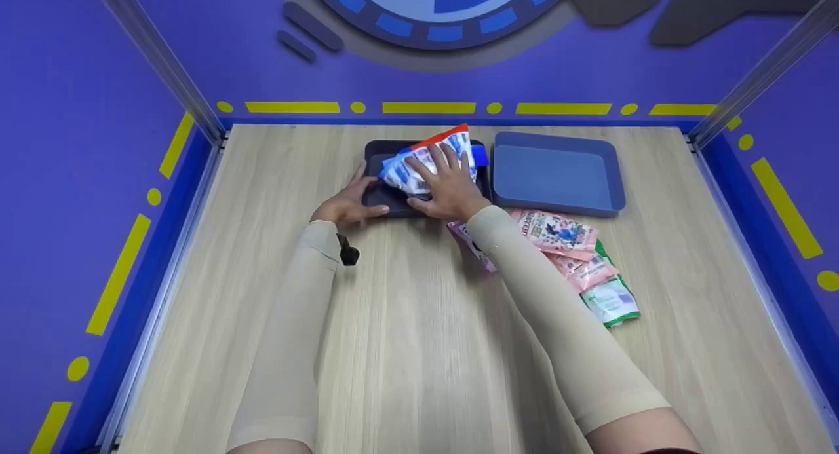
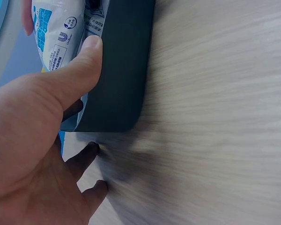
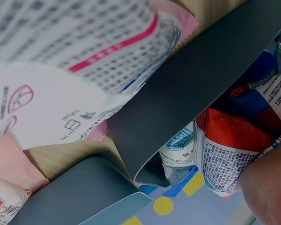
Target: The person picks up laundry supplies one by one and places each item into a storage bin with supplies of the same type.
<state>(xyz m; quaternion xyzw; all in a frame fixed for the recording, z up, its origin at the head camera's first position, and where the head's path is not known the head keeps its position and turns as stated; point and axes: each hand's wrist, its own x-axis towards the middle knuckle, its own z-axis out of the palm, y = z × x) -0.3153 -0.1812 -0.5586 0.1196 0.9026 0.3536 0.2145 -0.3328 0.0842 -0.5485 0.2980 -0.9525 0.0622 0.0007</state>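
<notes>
A black tray point(image 1: 401, 209) sits at the back of the table, holding several packets. On top lies a plump white, blue and red plastic packet point(image 1: 395, 176); Unilever lettering shows on a white packet point(image 2: 61, 35) in the left wrist view. My left hand point(image 1: 347, 202) is at the tray's near-left corner, its thumb touching the rim and its other fingers spread around the corner. My right hand point(image 1: 452, 189) rests on the plump packet with its fingers spread. In the right wrist view, the packet's red end point(image 3: 234, 129) stands inside the tray; most of that hand is out of frame.
A grey-blue tray point(image 1: 557, 179) stands right beside the black one. In front of it lie pink packets point(image 1: 564, 234), a green-and-white packet point(image 1: 613, 300) and a purple-edged packet point(image 1: 475, 247), partly under my right sleeve. Blue walls point(image 1: 459, 80) bound the table.
</notes>
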